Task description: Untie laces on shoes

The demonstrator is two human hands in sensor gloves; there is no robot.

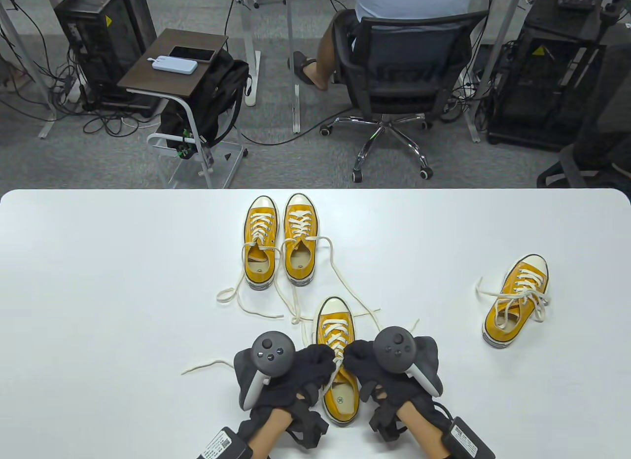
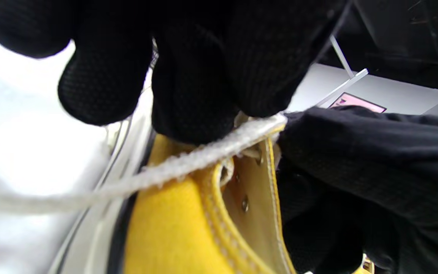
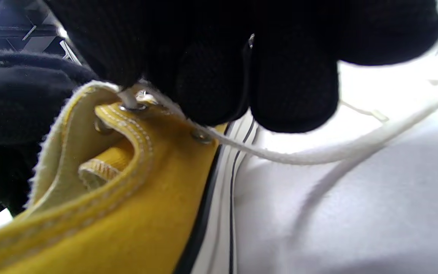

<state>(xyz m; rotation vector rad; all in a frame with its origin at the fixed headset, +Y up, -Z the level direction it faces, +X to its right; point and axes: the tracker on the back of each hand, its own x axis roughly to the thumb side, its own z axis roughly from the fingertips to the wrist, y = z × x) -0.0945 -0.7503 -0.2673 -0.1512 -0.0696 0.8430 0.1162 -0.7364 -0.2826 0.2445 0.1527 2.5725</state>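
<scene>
Hands on near yellow canvas low-top sneaker (image 1: pixel 338 375) at the white tabletop (image 1: pixel 98 281) front edge, toe pointing away.
Left hand (image 1: pixel 291 370) grip: gloved fingers (image 2: pixel 188 95) pressed together on the cream flat lace (image 2: pixel 188 163) at the top eyelets. Right hand (image 1: pixel 389 370) grip: fingers (image 3: pixel 219 83) bunched on the lace by the eyelet; exact pinch hidden under the glove. Sneaker midsection covered by both hands, knot state unreadable. Untied yellow pair (image 1: pixel 281 239) sits further back; fourth yellow sneaker (image 1: pixel 515 301) lies well right, laces loose-looking, bow unclear.
</scene>
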